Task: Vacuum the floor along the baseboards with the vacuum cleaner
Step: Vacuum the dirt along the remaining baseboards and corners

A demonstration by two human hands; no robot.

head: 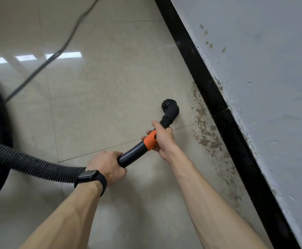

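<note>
Fingers [148,132] of right hand [164,141], left hand [107,166] grip vacuum tube [132,151]

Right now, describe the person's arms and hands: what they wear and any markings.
The left forearm and right forearm are bare, with no sleeves in view. The left hand and right hand wear no gloves, and no rings show. A black smartwatch with a dark rectangular face on a black band sits on the left wrist; the right wrist is bare.
</note>
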